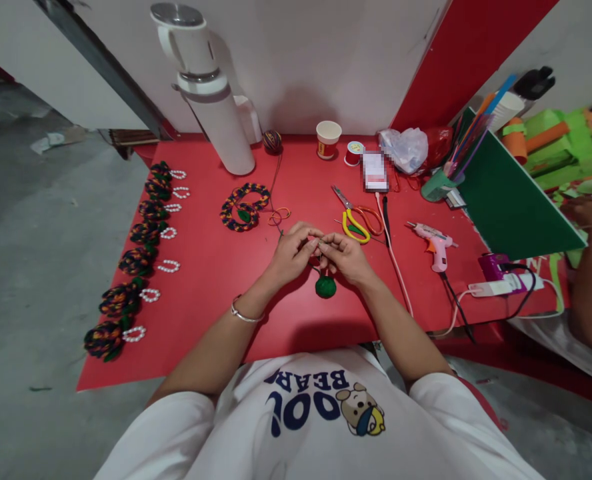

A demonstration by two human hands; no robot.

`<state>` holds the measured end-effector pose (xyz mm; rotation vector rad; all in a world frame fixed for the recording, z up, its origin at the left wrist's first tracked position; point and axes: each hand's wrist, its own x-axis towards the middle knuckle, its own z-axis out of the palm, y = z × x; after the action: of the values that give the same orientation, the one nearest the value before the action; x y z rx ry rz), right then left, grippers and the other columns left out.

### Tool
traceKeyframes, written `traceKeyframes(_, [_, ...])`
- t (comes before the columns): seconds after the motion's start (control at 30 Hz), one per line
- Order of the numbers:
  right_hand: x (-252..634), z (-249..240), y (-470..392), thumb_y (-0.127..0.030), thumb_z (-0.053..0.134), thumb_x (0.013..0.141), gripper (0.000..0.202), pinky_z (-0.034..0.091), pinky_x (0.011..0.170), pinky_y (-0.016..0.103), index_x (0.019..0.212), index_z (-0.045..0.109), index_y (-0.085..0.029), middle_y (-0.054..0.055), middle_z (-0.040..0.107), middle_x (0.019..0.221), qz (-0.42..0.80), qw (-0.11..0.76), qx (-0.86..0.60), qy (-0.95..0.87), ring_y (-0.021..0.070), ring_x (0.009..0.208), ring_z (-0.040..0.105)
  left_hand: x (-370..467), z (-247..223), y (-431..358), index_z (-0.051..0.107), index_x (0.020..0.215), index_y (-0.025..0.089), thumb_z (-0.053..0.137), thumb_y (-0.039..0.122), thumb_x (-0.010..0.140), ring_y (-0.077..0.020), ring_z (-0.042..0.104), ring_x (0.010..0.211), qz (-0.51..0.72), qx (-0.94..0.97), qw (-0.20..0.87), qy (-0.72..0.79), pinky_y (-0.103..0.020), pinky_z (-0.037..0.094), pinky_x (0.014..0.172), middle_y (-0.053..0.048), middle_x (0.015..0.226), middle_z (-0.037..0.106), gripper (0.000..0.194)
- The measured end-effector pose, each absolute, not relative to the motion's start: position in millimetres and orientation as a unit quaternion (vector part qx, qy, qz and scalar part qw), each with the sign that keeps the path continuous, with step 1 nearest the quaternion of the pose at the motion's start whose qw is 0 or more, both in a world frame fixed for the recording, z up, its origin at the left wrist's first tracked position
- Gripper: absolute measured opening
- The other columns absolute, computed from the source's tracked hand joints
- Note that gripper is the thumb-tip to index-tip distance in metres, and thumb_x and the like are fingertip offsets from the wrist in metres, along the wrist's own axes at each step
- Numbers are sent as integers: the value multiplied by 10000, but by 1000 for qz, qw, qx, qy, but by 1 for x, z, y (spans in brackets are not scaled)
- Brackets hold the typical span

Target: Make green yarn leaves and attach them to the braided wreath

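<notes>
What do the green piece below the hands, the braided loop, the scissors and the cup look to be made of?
Green piece: probably yarn, matte and soft-looking; too small to be sure.
Braided loop: likely multicoloured yarn, dull, with chunky plaited strands.
Scissors: blades apparently metal, grey; handles likely plastic, smooth and brightly coloured.
Cup: probably paper, pale, with a printed patch.
</notes>
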<state>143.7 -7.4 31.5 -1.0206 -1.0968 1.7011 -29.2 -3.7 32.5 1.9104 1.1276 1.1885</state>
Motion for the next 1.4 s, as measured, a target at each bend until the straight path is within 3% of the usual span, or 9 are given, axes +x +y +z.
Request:
traceKeyframes(0.37, [142,31,-10,-550,912,688,473,426,371,164,877,673,-187,-3,748,739,690,421,-411,-422,65,446,563,-26,32,-5,596,869,216,506,206,989,-210,620,949,446,730,237,459,-381,530,877,-70,1000,665,150])
traceKeyframes(0.53, [143,31,-9,-565,906,692,473,353,349,169,854,681,-181,-24,688,604,687,400,-422,-435,64,395,502,-26,30,-6,563,870,225,496,189,978,-216,619,988,435,728,240,473,-392,527,911,-77,1055,668,132])
traceKeyframes(0.67, [143,33,-8,-558,907,688,466,341,355,178,839,680,-181,-14,702,644,687,407,-417,-434,61,412,494,-25,29,-6,560,841,225,495,176,970,-224,631,1007,444,717,249,476,-408,532,927,-82,1035,671,153])
traceKeyframes(0.93, [144,34,-8,-572,902,694,471,330,344,178,841,702,-171,1,732,688,685,419,-415,-428,53,398,495,-28,28,-3,684,1064,213,535,258,995,-224,660,1138,461,700,306,451,-399,552,981,-106,1219,681,170])
traceKeyframes(1.27, [142,32,-8,-565,901,690,473,332,350,180,841,688,-170,-2,714,672,682,426,-416,-425,58,412,512,-27,32,-6,634,864,189,534,180,979,-236,659,1151,460,715,264,455,-395,554,939,-114,1213,671,153])
traceKeyframes(1.4, [141,32,-9,-585,870,733,469,319,363,187,843,655,-184,-45,642,565,683,414,-405,-445,58,388,462,-23,28,-7,595,841,197,519,138,951,-239,655,1161,472,706,254,464,-406,543,966,-112,1227,670,146])
